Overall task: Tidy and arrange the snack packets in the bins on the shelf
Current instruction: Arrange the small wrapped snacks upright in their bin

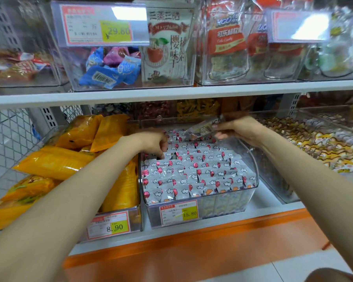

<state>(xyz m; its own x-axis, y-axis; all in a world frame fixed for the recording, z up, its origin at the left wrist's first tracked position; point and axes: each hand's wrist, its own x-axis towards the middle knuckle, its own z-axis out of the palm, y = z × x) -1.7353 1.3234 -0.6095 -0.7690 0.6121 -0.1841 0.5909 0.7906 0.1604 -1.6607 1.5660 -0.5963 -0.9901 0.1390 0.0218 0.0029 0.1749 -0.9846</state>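
Observation:
A clear plastic bin [251, 192] on the lower shelf holds several neat rows of small silver snack packets [194, 174] printed with red balloons and white clouds. My left hand [155, 144] reaches into the bin's back left corner, its fingers curled down onto the packets there. Over the back of the bin, my right hand [235, 127] pinches one loose silver packet [204, 127] and holds it tilted in the air above the rows.
A bin of orange bags [73, 159] stands to the left, a bin of yellow cat-print packets [324, 151] to the right. Price tags [178, 212] hang on the bin fronts. The upper shelf [171, 92] carries clear bins of candy bags. An orange ledge [192, 241] runs below.

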